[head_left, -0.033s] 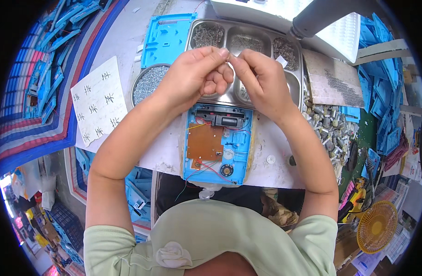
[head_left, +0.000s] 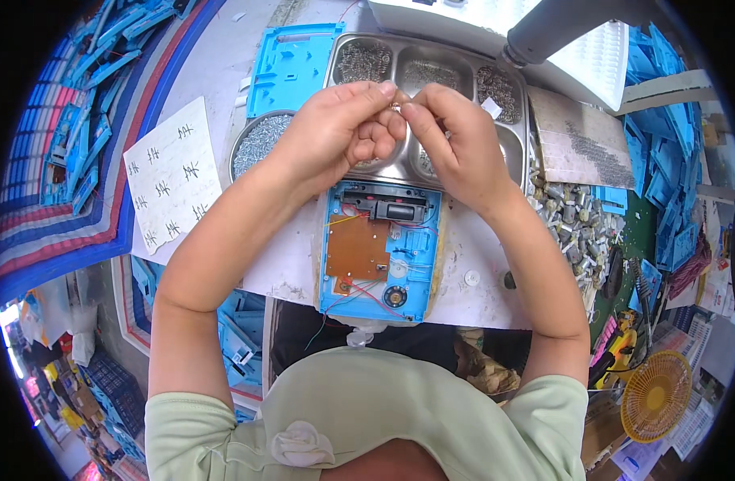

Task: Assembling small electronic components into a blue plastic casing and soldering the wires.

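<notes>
Rows of black handwritten characters (head_left: 163, 187) on a white paper sheet (head_left: 172, 162).

- Your left hand (head_left: 347, 124) and right hand (head_left: 459, 144) pinch a tiny piece (head_left: 396, 105) over the metal tray (head_left: 395, 172).
- Nearer you lies an open blue casing (head_left: 419, 298).

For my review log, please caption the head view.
Left grip and right grip meet at a tiny part over a metal tray, open blue case nearer the person.

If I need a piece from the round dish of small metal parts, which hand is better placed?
Probably the left hand: it is nearer the round dish, while the right hand is farther off, on its other side.
</notes>
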The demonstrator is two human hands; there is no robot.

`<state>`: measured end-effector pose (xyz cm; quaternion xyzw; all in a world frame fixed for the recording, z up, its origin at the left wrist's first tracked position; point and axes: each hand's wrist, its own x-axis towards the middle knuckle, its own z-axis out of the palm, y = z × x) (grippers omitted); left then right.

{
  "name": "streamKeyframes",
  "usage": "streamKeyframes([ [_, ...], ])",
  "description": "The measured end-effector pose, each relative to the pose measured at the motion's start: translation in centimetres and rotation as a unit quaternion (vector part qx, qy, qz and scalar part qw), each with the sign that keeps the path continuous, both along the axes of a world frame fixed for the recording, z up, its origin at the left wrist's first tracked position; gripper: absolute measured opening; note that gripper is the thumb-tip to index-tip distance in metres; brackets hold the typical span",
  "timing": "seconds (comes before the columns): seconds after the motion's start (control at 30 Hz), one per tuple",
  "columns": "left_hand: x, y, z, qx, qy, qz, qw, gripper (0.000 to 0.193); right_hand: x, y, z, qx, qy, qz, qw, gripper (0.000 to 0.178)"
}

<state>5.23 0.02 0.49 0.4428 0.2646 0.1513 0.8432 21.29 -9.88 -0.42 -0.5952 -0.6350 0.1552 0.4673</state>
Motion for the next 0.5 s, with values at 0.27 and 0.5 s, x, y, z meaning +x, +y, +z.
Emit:
streamKeyframes([
  [0.27,-0.3,1.3,-1.9,-0.012,0.038,-0.015,0.999,0.024,2.4,1.0,-0.4,0.125,-0.246,-0.047,0.96,0.018],
  [0.5,-0.1,0.1,-2.1,0.309,0.028,0.015,0.951,0.019,2.6,1.2,-0.8,-0.133,-0.007,-0.069,0.989,0.027],
])
